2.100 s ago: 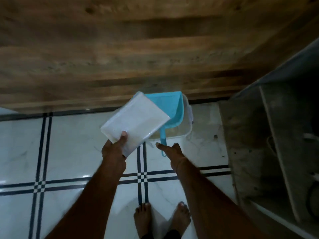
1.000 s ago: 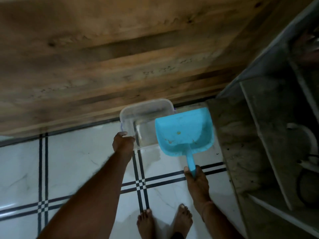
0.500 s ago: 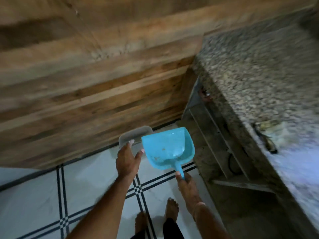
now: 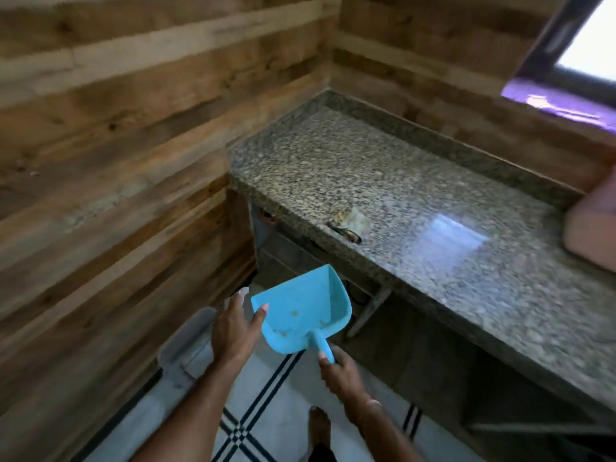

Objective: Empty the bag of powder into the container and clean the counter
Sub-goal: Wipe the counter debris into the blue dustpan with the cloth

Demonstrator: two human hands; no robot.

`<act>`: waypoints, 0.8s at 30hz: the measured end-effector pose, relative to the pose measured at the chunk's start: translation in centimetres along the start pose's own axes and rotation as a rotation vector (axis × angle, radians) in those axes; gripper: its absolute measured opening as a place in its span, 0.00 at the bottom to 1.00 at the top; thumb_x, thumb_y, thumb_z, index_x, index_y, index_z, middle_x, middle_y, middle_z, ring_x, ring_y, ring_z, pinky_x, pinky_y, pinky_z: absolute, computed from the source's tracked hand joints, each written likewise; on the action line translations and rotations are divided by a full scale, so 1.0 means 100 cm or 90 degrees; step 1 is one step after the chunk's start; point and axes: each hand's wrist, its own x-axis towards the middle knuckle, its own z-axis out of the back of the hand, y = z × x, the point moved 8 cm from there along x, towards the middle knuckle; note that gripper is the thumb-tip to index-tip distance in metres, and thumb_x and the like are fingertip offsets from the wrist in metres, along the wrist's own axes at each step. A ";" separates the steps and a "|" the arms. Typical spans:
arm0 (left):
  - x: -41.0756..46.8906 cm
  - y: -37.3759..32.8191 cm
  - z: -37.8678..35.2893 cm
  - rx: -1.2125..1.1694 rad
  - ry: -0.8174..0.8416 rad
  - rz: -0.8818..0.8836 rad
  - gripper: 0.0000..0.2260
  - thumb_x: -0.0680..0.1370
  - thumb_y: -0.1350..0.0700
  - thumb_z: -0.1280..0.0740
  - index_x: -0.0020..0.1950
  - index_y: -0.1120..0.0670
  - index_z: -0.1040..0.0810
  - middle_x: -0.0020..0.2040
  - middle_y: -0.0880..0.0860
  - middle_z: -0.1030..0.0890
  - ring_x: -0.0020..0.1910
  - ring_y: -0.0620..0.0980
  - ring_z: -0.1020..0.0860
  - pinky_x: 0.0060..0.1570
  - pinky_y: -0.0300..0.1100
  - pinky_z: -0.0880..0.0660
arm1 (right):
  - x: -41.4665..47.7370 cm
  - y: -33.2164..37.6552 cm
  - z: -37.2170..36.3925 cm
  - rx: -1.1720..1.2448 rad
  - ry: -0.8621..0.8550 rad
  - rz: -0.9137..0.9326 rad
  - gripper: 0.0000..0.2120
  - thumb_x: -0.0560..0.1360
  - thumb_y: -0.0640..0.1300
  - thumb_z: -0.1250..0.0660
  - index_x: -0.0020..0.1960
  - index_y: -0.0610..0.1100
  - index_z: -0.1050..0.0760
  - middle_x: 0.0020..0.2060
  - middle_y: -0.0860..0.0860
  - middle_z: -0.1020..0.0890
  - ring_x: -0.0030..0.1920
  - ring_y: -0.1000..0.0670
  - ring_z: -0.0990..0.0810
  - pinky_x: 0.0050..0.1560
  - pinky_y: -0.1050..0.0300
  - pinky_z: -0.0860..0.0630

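My right hand (image 4: 340,371) grips the handle of a blue dustpan (image 4: 301,311), held in the air below the counter's edge, pan tilted up. My left hand (image 4: 235,325) hovers just left of the pan with fingers spread and relaxed, the thumb near the pan's left rim; I cannot tell whether it touches. A clear plastic container (image 4: 185,348) sits on the floor by the wooden wall, partly hidden by my left arm. On the granite counter (image 4: 416,195) lies a small crumpled bag or wrapper with a dark band (image 4: 346,225) near the front edge.
Wooden plank walls (image 4: 116,145) close the corner on the left and back. Open shelves (image 4: 366,315) lie under the counter. A pink object (image 4: 591,228) sits at the counter's right end beneath a window (image 4: 586,38). White floor tiles (image 4: 283,411) with dark lines, and my foot.
The view has risen from the floor to the counter. My left hand let go of the container, which stays on the floor, and my right hand lifted the dustpan up out of it.
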 end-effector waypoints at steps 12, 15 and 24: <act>0.030 -0.131 -0.095 0.072 0.132 -0.174 0.28 0.78 0.43 0.30 0.75 0.52 0.29 0.71 0.57 0.25 0.70 0.58 0.28 0.63 0.51 0.29 | -0.008 -0.062 0.075 0.160 -0.048 -0.130 0.12 0.83 0.45 0.36 0.60 0.37 0.25 0.40 0.46 0.22 0.38 0.53 0.25 0.38 0.61 0.25; 0.050 -0.158 -0.120 0.101 0.145 -0.196 0.29 0.78 0.41 0.31 0.75 0.52 0.30 0.72 0.56 0.26 0.70 0.58 0.29 0.64 0.52 0.30 | 0.007 -0.063 0.086 0.172 -0.050 -0.123 0.13 0.82 0.45 0.36 0.62 0.37 0.26 0.41 0.46 0.22 0.39 0.52 0.24 0.42 0.59 0.24; 0.124 -0.199 -0.165 0.214 0.110 -0.250 0.28 0.79 0.39 0.33 0.73 0.54 0.28 0.70 0.58 0.27 0.69 0.61 0.32 0.65 0.57 0.30 | 0.044 -0.061 0.100 0.192 -0.055 -0.142 0.03 0.83 0.37 0.38 0.56 0.39 0.27 0.36 0.48 0.25 0.33 0.54 0.28 0.34 0.63 0.27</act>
